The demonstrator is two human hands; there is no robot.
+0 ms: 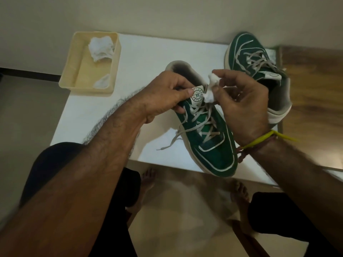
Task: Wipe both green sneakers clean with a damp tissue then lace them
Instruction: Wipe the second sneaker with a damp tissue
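A person's left hand [167, 93] pinches the tongue of a green sneaker [207, 138] on a white table [148, 52], thumb on its round label. Just beside those fingers, the right hand [241, 104] curls around a wadded tissue [211, 88], apparently touching the tongue's edge. Beyond the right fingers lies the second sneaker [259, 62]; crumpled tissues fill a tray [70, 75] past the left.

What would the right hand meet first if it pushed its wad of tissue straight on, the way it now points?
Most likely the near sneaker's tongue label: the right hand aims the tissue leftward at it, seemingly touching already, with the left hand's thumb just beyond.
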